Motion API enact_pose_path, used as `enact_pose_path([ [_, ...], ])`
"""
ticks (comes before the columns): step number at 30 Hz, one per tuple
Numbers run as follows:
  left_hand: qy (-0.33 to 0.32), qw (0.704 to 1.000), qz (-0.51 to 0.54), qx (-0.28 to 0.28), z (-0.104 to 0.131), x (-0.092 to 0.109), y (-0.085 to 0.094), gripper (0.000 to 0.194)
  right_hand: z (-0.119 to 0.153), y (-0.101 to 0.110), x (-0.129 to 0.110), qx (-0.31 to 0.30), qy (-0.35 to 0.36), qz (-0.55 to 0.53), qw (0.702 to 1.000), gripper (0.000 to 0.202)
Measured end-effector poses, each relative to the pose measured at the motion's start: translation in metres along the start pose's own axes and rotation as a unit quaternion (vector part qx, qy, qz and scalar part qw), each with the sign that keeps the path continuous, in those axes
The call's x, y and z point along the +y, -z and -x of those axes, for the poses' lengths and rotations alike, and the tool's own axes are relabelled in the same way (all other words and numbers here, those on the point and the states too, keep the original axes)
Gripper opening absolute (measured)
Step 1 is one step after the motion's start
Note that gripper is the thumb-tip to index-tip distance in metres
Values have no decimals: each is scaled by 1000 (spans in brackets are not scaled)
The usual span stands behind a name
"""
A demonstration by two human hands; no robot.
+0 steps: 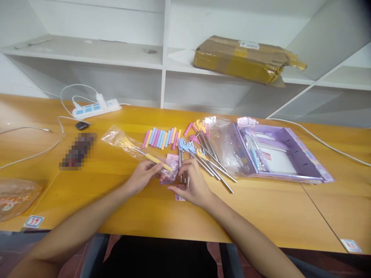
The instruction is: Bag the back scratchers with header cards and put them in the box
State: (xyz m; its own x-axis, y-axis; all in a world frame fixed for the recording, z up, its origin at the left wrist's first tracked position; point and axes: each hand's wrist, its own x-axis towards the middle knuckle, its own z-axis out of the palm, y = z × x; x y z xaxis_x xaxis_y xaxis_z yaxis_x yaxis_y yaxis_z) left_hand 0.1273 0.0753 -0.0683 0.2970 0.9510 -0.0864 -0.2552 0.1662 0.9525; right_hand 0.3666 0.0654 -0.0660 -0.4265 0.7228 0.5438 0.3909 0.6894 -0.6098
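Observation:
My left hand (146,173) is closed on a clear plastic bag that holds a back scratcher (156,160) with a yellow claw and yellow handle. The bag's near end is crumpled beside my fingers, over a small pink card (172,157). To its right, my right hand (193,181) has curled fingers with the thumb apart from them, around the lower ends of metal rods. Whether it touches them I cannot tell. Blue-clawed back scratchers (187,146) lie just beyond it, among yellow and pink ones. Another small card (179,195) lies under the right thumb.
A row of pastel handle tubes (160,138) lies behind my hands. At right stands an open purple box (290,170) beside clear plastic bags (226,150). A power strip (97,109) with white cables is at back left. A taped carton (240,60) rests on the shelf.

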Motion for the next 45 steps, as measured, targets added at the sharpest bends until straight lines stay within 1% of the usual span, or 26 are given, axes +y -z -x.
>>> enact_pose_path([
  [3, -1, 1000, 12, 0, 2, 1, -4, 42, 1, -3, -1, 6, 9, 34, 999, 22],
  [5, -3, 1000, 13, 15, 3, 0, -5, 42, 0, -2, 0, 16, 13, 40, 999, 15],
  [7, -6, 999, 6, 31, 3, -3, -3, 43, -1, -2, 1, 24, 13, 40, 999, 15],
  [9, -7, 999, 0, 33, 2, -5, -1, 43, -1, -2, 0, 28, 12, 45, 999, 19],
  [13, 8, 1000, -30, -3, 3, -8, 1, 43, 0, -7, -1, 59, -11, 53, 997, 30],
  [15, 11, 999, -47, -18, 3, -8, 1, 42, 1, -10, -1, 57, -33, 36, 997, 31],
  [18, 7, 999, -49, -16, 2, -7, 0, 43, 1, -11, 2, 47, -69, 1, 996, 30],
  [20, 9, 999, -38, -7, 1, -6, -1, 44, 1, -11, 4, 60, -77, -10, 995, 28],
  [23, 9, 1000, -27, 2, 1, -5, -1, 46, 1, -7, 5, 70, -49, 1, 996, 28],
  [24, 9, 1000, -29, 2, 1, -5, 0, 46, 2, -5, 5, 59, -34, 13, 998, 30],
  [27, 8, 999, -33, 4, 1, -6, 0, 45, 2, 0, 5, 9, 6, 58, 998, 46],
  [29, 8, 999, -26, 22, 1, -6, 0, 46, 2, 3, 8, -19, 29, 76, 997, 51],
  [32, 13, 998, -13, 63, -1, -7, 1, 47, 1, 7, 15, -37, 60, 75, 995, 44],
  [35, 17, 996, -12, 85, -2, -9, 3, 48, -1, 10, 17, -36, 96, 57, 993, 26],
  [37, 22, 997, -33, 72, -3, -9, 5, 49, -3, 13, 15, -34, 114, 36, 992, 16],
  [38, 26, 997, -51, 54, -3, -9, 5, 49, -4, 14, 14, -32, 118, 23, 992, 13],
  [42, 44, 988, -133, -60, -2, -8, 4, 50, -6, 13, 10, -38, 104, -26, 993, 9],
  [45, 60, 979, -147, -129, 0, -7, 3, 49, -7, 8, 11, -54, 96, -46, 993, 7],
])
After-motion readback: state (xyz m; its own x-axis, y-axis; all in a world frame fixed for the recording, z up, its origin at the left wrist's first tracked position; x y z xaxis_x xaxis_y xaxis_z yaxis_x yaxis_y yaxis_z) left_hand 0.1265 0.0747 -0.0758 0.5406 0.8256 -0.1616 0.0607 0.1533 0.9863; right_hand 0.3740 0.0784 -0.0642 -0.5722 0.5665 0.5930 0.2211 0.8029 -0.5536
